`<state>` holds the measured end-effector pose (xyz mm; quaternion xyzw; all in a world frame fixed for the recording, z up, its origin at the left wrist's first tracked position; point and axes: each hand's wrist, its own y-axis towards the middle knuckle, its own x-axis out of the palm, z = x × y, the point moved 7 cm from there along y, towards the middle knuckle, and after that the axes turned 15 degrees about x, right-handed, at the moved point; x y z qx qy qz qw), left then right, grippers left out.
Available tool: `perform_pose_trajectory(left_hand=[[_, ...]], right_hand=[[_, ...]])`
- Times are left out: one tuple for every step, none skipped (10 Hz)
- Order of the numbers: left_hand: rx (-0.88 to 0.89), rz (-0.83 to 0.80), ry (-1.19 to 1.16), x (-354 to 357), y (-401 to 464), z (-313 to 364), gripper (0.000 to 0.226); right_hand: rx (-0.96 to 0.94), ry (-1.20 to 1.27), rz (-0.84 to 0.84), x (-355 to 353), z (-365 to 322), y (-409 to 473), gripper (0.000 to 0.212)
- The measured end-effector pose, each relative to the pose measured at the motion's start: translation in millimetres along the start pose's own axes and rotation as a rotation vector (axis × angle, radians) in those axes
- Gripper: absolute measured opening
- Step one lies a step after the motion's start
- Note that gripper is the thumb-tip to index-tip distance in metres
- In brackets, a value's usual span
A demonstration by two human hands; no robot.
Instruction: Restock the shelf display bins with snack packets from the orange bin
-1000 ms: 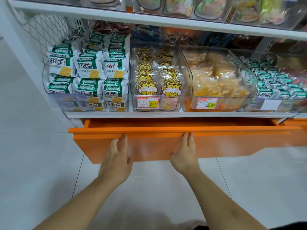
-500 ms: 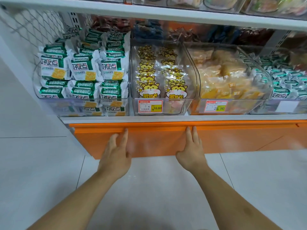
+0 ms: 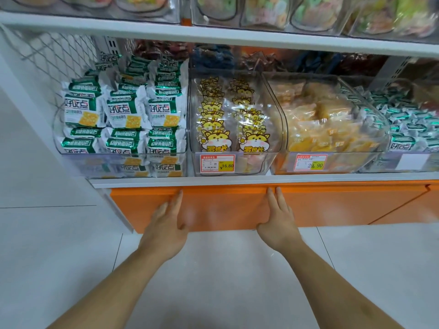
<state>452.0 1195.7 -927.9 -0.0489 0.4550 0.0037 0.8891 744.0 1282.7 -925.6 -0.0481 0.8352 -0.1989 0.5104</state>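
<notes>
Head view, shop aisle — two voices over one frame.

**Desk:** Where does the orange bin (image 3: 332,205) lie from the hands?

**Photographer:** Straight ahead and touching. It sits as a drawer under the white shelf edge (image 3: 237,180), its front flush beneath the shelf, its long axis running left to right across the frame. The left hand (image 3: 166,222) and right hand (image 3: 278,219) both lie flat on its front panel, fingers pointing up to the top lip.

**Desk:** Gripping anything?

**Photographer:** No. Both are spread and empty, palms against the panel. Neither holds a packet.

**Desk:** Which hand is nearer?

**Photographer:** Neither, in effect. They sit level, one either side of the panel's left-centre, so a pull or push would go squarely along the drawer's short axis, toward or away from the person.

**Desk:** And the display bins?

**Photographer:** Directly above, clear bins side by side: green cracker packets (image 3: 123,112) at left, cartoon-hamster packets (image 3: 234,129) in the middle, yellow packets (image 3: 327,129) beside them. All look well filled; the drawer's contents are hidden.

**Desk:** Your read?

**Photographer:** Judging by the closed front, restocking seems finished or paused.
</notes>
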Motion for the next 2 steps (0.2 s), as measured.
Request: perform_pose_trajectory(left_hand=[[0.004,0.019,-0.013,-9.0,-6.2,3.3,0.09],[0.062,0.042,-0.008,-22.2,-16.9,28.5,0.085]], right_hand=[[-0.008,-0.036,0.019,-6.8,-5.6,-5.8,0.106],[-0.078,-0.044,0.048,-13.6,-20.5,-23.5,0.099]])
